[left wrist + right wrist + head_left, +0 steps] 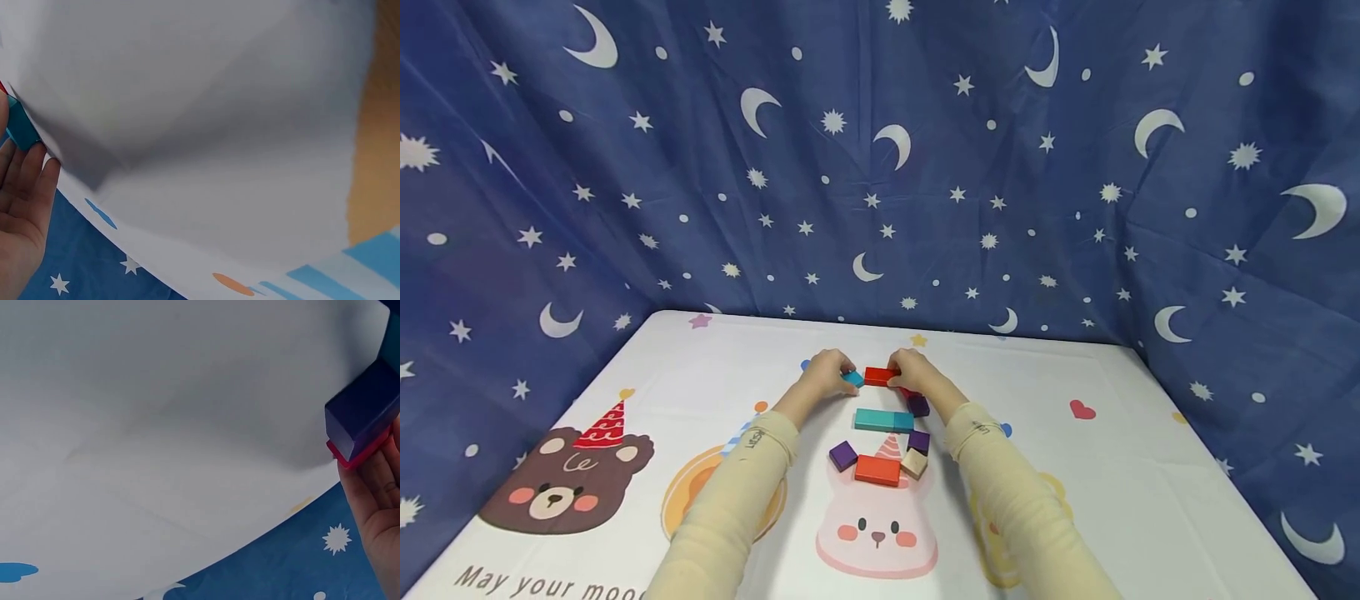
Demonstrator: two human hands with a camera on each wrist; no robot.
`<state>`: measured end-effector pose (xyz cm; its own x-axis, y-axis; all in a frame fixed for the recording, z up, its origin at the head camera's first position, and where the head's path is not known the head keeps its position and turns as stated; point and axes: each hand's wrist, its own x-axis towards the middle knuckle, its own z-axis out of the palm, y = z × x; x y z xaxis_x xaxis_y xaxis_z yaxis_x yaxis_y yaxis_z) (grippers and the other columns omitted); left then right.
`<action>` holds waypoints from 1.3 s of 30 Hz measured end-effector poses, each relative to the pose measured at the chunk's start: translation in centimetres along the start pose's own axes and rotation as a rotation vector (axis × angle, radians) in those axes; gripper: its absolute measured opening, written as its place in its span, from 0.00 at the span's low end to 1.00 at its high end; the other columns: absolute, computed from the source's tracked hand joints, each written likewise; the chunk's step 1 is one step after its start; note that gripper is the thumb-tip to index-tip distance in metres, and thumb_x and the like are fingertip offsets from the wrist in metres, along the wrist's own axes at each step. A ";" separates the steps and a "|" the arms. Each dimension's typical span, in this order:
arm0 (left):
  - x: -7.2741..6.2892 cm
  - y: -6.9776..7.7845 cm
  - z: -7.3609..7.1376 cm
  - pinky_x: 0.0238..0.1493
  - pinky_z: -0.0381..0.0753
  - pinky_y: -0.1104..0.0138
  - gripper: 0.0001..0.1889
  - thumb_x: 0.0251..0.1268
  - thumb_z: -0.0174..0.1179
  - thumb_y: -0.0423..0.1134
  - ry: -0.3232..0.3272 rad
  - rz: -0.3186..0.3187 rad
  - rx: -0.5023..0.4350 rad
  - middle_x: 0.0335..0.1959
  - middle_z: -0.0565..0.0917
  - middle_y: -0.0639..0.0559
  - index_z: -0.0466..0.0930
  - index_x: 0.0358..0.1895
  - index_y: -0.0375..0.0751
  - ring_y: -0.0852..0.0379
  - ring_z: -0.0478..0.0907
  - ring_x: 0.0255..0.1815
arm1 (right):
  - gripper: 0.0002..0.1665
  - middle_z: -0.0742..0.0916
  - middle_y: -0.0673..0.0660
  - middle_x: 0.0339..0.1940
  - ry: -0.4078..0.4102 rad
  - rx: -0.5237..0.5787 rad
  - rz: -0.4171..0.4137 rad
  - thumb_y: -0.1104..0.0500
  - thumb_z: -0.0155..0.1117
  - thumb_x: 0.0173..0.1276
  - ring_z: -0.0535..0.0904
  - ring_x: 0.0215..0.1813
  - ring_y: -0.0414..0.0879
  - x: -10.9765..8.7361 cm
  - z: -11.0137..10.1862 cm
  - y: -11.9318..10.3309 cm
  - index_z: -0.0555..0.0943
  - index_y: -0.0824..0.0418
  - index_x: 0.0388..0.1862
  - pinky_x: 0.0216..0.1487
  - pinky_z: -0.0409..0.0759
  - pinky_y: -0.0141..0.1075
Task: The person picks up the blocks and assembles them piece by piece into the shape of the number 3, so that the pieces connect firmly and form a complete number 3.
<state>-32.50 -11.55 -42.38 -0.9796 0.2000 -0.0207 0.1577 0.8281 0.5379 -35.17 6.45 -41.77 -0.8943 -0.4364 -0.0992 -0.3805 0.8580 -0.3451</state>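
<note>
At the far part of the table, my left hand (827,372) pinches a small blue block (853,379) between thumb and fingers; in the left wrist view that blue block (22,124) shows at the left edge. To its right lies a red block (878,377), whose right end my right hand (917,373) grips. A second red piece (907,392) sits partly hidden under that hand, beside a purple block (918,406). The right wrist view shows the purple block (362,409) against a red edge (357,454), with the fingers alongside.
Nearer stand a teal and blue bar (880,420), a purple block (919,442), a cream block (913,463), a red block (877,470) and another purple block (843,455). A starry blue curtain (880,208) hangs behind the printed white tablecloth (1150,483).
</note>
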 end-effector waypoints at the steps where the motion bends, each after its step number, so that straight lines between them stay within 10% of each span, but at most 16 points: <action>1: 0.0 0.0 0.0 0.55 0.76 0.58 0.22 0.46 0.73 0.38 0.003 -0.002 0.001 0.44 0.85 0.43 0.83 0.47 0.33 0.49 0.78 0.47 | 0.12 0.86 0.61 0.39 -0.001 0.003 0.002 0.64 0.68 0.59 0.77 0.40 0.49 0.0 0.0 0.0 0.82 0.69 0.41 0.55 0.77 0.41; 29: -0.3 0.3 0.0 0.58 0.75 0.58 0.25 0.49 0.72 0.40 -0.023 0.006 0.010 0.50 0.83 0.41 0.80 0.53 0.35 0.47 0.78 0.53 | 0.25 0.84 0.63 0.49 -0.028 0.013 0.035 0.61 0.70 0.57 0.79 0.49 0.52 -0.1 0.1 0.1 0.78 0.68 0.54 0.59 0.76 0.42; 39: -1.3 -0.8 -1.7 0.56 0.76 0.54 0.21 0.59 0.64 0.41 0.028 0.018 -0.009 0.54 0.80 0.36 0.78 0.54 0.34 0.42 0.77 0.54 | 0.23 0.83 0.65 0.51 0.127 0.097 0.077 0.58 0.65 0.63 0.79 0.53 0.56 -1.7 -1.2 0.0 0.77 0.67 0.55 0.56 0.78 0.44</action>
<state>-31.57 -13.36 -41.30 -0.9797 0.2000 0.0121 0.1741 0.8196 0.5459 -33.93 7.58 -40.45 -0.9447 -0.3279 -0.0119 -0.2912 0.8546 -0.4299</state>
